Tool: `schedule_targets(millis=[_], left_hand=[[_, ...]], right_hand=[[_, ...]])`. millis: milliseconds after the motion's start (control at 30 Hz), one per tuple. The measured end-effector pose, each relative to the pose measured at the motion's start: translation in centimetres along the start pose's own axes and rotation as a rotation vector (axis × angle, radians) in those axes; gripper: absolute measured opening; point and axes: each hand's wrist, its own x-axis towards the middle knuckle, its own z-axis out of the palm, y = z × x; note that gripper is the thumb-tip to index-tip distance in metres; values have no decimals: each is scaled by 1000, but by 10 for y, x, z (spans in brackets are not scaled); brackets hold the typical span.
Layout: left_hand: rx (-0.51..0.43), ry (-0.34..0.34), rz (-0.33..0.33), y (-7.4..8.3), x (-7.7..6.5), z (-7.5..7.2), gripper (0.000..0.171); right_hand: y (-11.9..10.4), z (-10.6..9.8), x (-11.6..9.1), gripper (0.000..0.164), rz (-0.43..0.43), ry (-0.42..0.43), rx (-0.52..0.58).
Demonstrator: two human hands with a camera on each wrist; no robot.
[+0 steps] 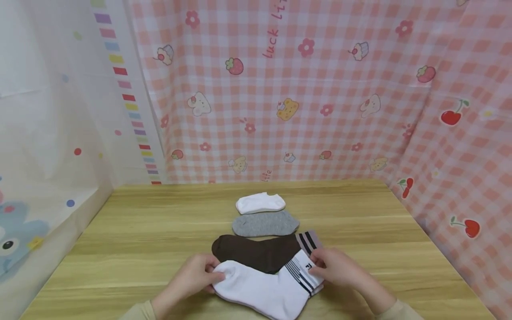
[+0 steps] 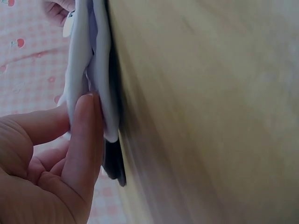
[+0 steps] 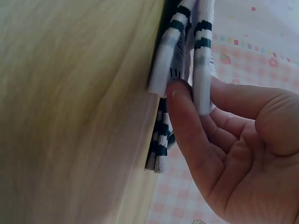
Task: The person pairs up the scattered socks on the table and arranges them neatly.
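Note:
A white sock pair (image 1: 264, 286) with black stripes at the cuff lies across the near part of the table, toe to the left. My left hand (image 1: 192, 276) pinches the toe end; in the left wrist view, a finger of the left hand (image 2: 51, 163) reaches between two white layers. At the cuff, my right hand (image 1: 340, 269) pinches the fabric. Seen in the right wrist view, the right hand (image 3: 238, 135) has its thumb outside one striped cuff (image 3: 202, 70) and a finger between it and the lower cuff (image 3: 163, 65). Dark brown socks (image 1: 252, 251) lie just behind, partly covered.
Farther back on the wooden table (image 1: 160, 231) lie grey socks (image 1: 265, 223), then short white socks (image 1: 260, 203), in one column. A pink checked cloth (image 1: 260, 133) hangs behind the table, with patterned cloth at both sides.

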Motion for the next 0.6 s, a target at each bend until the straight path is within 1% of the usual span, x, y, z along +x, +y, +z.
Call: schedule_targets(millis=[200, 300, 367, 433, 600], left_hand=[[53, -20, -11, 1, 0, -5, 10], [85, -21, -16, 1, 0, -6, 12], [119, -17, -12, 0, 1, -6, 14], [175, -7, -2, 0, 1, -6, 16], [353, 27, 24, 1, 2, -6, 22]], right_hand=[[1, 1, 1, 21, 2, 7, -154], [1, 2, 1, 24, 10, 4, -204], [0, 3, 1, 25, 23, 2, -219], [0, 3, 1, 25, 32, 1, -228], [0, 3, 2, 25, 43, -6, -239]])
